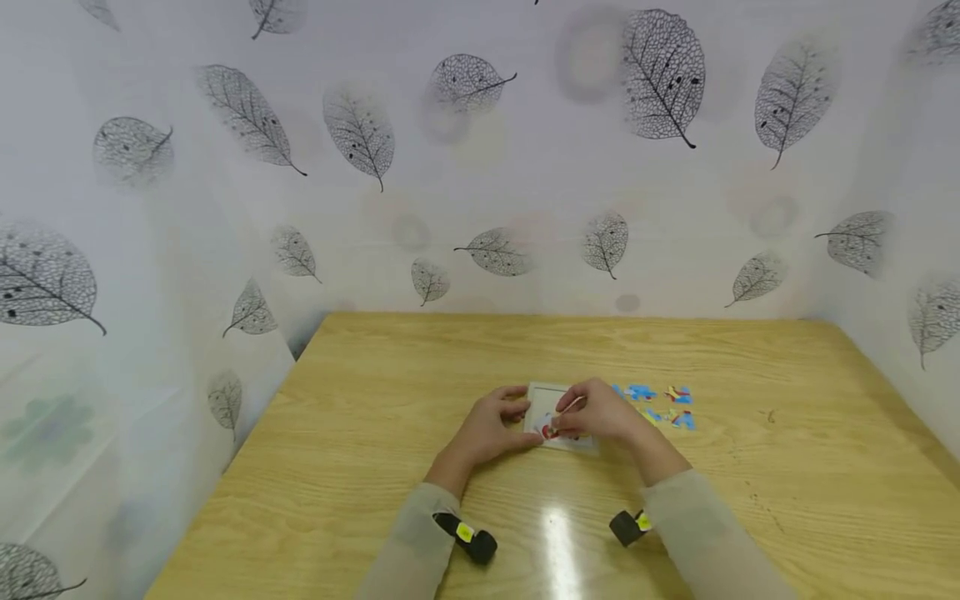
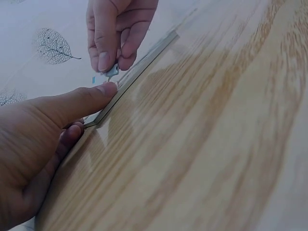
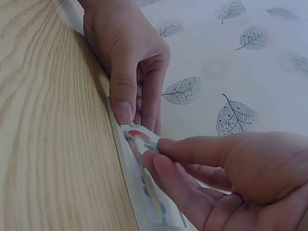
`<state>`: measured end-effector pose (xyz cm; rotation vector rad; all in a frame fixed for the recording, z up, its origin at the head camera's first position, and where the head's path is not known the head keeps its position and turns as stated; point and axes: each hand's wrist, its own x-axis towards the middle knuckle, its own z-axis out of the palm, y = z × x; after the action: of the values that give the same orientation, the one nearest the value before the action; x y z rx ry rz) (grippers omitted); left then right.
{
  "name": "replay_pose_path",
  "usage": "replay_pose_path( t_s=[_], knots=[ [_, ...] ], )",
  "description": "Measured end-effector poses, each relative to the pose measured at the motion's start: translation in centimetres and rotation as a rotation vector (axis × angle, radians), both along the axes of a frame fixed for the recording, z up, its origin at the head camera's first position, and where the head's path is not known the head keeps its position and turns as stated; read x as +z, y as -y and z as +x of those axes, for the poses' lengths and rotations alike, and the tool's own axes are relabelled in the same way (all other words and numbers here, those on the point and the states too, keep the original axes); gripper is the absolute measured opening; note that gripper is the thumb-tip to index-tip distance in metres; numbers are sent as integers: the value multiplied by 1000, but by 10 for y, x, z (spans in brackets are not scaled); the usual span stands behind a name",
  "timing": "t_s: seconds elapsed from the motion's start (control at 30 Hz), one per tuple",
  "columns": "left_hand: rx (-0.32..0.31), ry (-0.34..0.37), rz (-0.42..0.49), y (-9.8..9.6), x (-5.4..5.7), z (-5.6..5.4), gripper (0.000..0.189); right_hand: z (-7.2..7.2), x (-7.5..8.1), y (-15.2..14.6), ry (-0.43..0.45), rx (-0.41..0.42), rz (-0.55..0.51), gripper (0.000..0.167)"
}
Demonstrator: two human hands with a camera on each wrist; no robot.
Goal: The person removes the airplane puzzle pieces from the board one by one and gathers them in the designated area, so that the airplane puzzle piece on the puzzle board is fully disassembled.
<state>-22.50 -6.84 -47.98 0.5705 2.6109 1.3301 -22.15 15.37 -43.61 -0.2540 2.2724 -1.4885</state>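
Observation:
A white-rimmed puzzle board (image 1: pixel 542 395) lies on the table, with part of a coloured picture showing near its front edge. My left hand (image 1: pixel 486 427) holds the board's left side, thumb on the near corner and fingers along the edge. Above the board, my right hand (image 1: pixel 606 412) pinches a small puzzle piece (image 2: pixel 113 71) between thumb and fingertips, close to the left thumb. In the right wrist view, red, yellow and blue picture parts show on the board (image 3: pixel 126 168) under the right fingers. The right hand hides much of the board in the head view.
To the right of the board lie several loose blue, yellow and red puzzle pieces (image 1: pixel 681 419), partly behind the right hand. The wooden table (image 1: pixel 390 367) shines with a light reflection near the front. Leaf-patterned cloth (image 1: pixel 525 167) hangs behind and at both sides.

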Motion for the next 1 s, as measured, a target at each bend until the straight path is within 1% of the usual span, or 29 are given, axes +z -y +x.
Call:
replay_pose_path(
  t_s=[0.07,0.2,0.33,0.43,0.6,0.73,0.87,1.0],
  knots=[
    [1,-4,5,0,0,0,65,0,-1,-4,18,24,-43,25],
    [6,-11,4,0,-1,0,65,2,-4,-14,51,37,-81,29],
    [12,-15,-6,1,-3,2,66,4,-6,-23,96,3,-115,31],
    [14,-16,-7,0,-3,2,66,6,-6,-27,109,-22,-133,32],
    [9,-8,28,0,-3,0,66,7,-7,-32,116,-20,-173,35],
    [13,8,26,2,-4,1,67,10,-10,-37,129,4,-188,33],
    [32,18,15,4,-5,2,65,12,-12,-46,134,28,-194,32],
    [21,24,23,1,-3,1,64,17,-13,-59,133,-13,-173,30]
  ],
)
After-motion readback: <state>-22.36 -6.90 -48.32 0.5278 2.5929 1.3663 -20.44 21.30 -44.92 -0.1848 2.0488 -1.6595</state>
